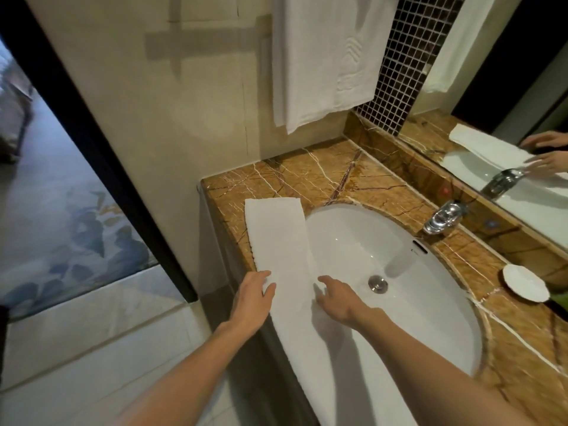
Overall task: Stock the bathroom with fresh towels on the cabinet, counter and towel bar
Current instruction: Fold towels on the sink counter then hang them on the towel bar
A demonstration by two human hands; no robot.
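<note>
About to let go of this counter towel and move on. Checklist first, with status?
1. The counter towel lies flat on the counter: ok.
2. Towel clear of the sink: its right edge overlaps the rim, not ok.
3. Both the left hand and right hand rest on the towel, fingers relaxed: ok.
4. The hanging towels are in place on the wall: ok.
5. Rim dry under the towel: cannot tell.

Matt white terry cloth towel [278,238] on a glossy brown veined marble counter [310,176]. Smooth, shiny white ceramic basin [415,290]. Polished chrome metal faucet [444,217] at far right.
</note>
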